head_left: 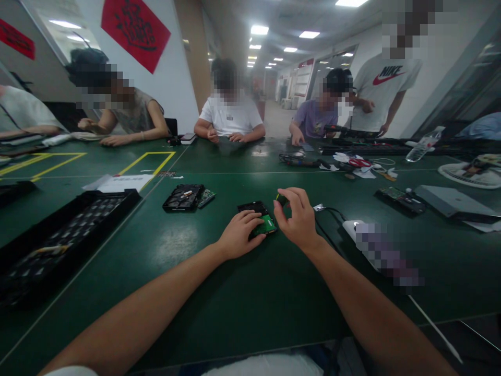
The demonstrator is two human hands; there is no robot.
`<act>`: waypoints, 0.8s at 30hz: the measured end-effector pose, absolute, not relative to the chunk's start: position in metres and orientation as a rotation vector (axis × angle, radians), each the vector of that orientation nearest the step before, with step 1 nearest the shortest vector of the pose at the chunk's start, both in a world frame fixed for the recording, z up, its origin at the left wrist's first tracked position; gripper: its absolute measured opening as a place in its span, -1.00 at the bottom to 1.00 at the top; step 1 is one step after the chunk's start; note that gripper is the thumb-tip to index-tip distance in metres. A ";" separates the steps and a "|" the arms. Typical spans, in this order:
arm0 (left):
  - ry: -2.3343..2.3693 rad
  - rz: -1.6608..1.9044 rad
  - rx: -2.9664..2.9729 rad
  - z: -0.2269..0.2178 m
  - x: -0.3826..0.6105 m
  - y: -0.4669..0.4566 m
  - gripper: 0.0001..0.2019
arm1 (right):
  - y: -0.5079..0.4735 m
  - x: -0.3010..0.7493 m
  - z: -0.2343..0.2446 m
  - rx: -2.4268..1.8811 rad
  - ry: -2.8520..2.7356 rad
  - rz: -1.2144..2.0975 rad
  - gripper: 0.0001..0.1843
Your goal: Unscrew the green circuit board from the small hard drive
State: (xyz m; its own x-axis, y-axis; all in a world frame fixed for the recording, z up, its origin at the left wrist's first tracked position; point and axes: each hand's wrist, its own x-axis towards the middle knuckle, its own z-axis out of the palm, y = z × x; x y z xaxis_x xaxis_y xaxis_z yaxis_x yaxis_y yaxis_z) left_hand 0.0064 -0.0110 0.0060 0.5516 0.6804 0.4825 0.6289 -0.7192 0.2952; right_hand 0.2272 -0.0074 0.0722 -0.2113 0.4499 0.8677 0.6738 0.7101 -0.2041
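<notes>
A small black hard drive [254,209] with a green circuit board [267,225] lies on the green table [242,292] in front of me. My left hand [238,235] rests on its near edge, fingers curled onto the green board and pressing it down. Just to the right, my right hand [298,216] hovers over the drive, fingers closed round the dark handle of a small tool [281,199], likely a screwdriver, whose tip is hidden.
A second opened hard drive [183,197] with a loose board lies to the left. A black compartment tray [55,235] fills the left side. Cables, a white device [354,227] and a grey laptop [450,201] are on the right. Several people sit along the far edge.
</notes>
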 end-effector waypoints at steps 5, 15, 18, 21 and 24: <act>1.146 0.884 2.698 0.006 0.007 -0.011 -0.58 | -0.009 0.227 0.072 -0.854 -1.877 -0.229 -0.58; 1.144 0.889 2.699 0.006 0.007 -0.011 -0.59 | -0.007 0.227 0.073 -0.861 -1.832 -0.290 -0.62; 1.145 0.894 2.697 0.005 0.007 -0.011 -0.59 | -0.009 0.227 0.074 -0.855 -1.843 -0.272 -0.61; 1.152 0.888 2.696 0.005 0.007 -0.011 -0.58 | -0.010 0.226 0.075 -0.802 -1.890 -0.219 -0.56; 1.153 0.880 2.696 0.004 0.007 -0.010 -0.58 | -0.009 0.226 0.074 -0.829 -1.882 -0.230 -0.55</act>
